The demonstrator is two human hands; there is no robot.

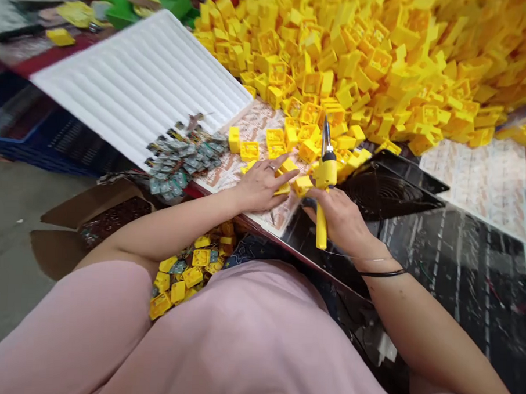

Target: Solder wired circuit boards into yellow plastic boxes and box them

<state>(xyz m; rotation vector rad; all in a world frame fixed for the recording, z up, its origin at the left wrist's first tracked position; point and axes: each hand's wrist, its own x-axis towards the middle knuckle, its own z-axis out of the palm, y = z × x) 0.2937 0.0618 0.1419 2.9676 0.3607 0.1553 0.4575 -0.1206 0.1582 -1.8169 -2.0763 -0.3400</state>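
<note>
My right hand [343, 218] is wrapped round a yellow soldering gun [326, 175], its metal tip pointing up and away from me. A thin wire runs by the wrist. My left hand [266, 185] lies low over the table with its fingers spread. Under and beside its fingers are small yellow plastic housings [303, 185]; whether it touches one I cannot tell. Several more open housings [249, 151] sit just beyond the left hand. To its left is a heap of small grey-green circuit boards [186, 159] with wires, partly on a white ridged panel [146, 81].
A large pile of yellow housings [360, 62] covers the back of the table. Dark panels [439, 257] lie at right. Below the table edge are finished-looking yellow pieces [192, 275] by my lap and a cardboard box [100, 219]. A green tray [123, 2] stands at back left.
</note>
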